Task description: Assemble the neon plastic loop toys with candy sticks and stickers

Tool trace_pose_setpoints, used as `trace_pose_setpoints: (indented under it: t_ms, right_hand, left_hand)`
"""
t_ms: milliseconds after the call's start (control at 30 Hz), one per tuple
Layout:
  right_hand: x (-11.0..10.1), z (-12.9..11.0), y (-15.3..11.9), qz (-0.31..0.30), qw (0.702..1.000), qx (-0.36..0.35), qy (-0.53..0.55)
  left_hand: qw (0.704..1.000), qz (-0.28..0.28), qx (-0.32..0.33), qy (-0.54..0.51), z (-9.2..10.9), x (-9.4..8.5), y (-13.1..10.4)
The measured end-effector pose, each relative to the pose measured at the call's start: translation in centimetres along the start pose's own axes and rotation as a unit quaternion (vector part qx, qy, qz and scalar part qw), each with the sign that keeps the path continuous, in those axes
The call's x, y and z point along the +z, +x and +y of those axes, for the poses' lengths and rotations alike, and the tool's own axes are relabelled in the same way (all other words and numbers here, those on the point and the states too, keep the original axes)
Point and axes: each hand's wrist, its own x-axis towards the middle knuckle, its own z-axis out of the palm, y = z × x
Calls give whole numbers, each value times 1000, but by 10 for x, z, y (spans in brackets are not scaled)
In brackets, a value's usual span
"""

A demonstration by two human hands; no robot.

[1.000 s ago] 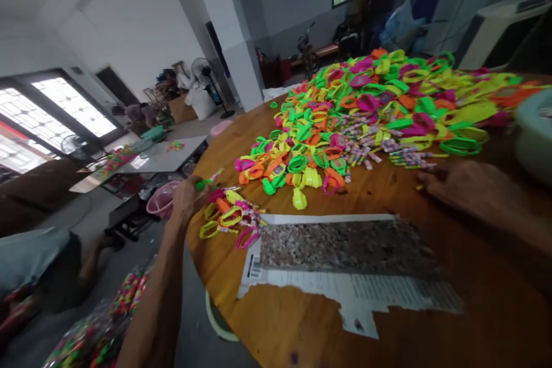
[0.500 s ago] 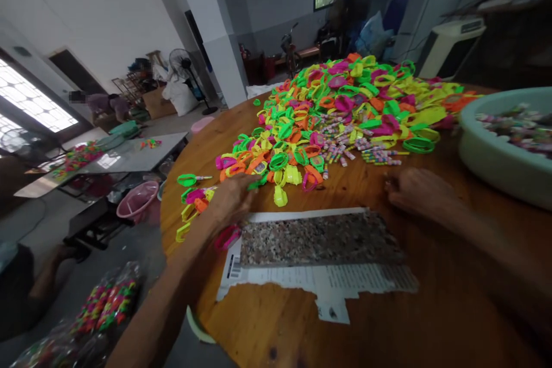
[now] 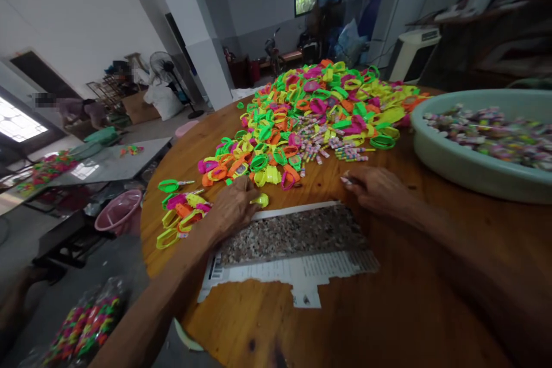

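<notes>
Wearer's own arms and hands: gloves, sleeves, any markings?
Left hand and right hand are ungloved. Left forearm and right forearm are slim and bare, no sleeves in view. No watch, cables or clear markings visible.

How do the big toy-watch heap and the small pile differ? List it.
The toy-watch heap spreads wider than the small pile. The heap mounds high; the pile lies low. The pile sits near the left edge of the wooden table, the heap toward its far side. Both mix green, yellow, orange and pink.
</notes>
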Motion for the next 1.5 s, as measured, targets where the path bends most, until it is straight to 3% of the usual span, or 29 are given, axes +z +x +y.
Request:
trace_pose_setpoints:
  t_ms: [67,133,233,333,467,867,1200,1500]
  right_hand:
    - [-3,-22,-9,47,990,-92,97]
    - [-3,-48,-20,63,970,-168,162]
    - [6,-82,-36,35,965,-218,142]
    - [19,-98,-44,22,968,-234,84]
    - [29,-103,-46,46,966,-239,88]
    - [37,-109,-40,65,953,-259,145]
    - [30,-121,-44,54,943,-314,-95]
    - [25,-125,-40,26,942,-307,-136]
  left_hand:
    - [998,27,23,-44,14,0,-4]
    - [995,19,44,-86,27,2,-8]
    - [990,-25,55,-124,40,6,-11]
    - [987,-17,62,-147,44,11,-14]
    - [979,33,55,-193,42,19,-18]
    - [976,74,54,-195,42,34,-23]
    - [974,87,44,-205,45,33,-24]
    - [977,65,44,-198,46,31,-24]
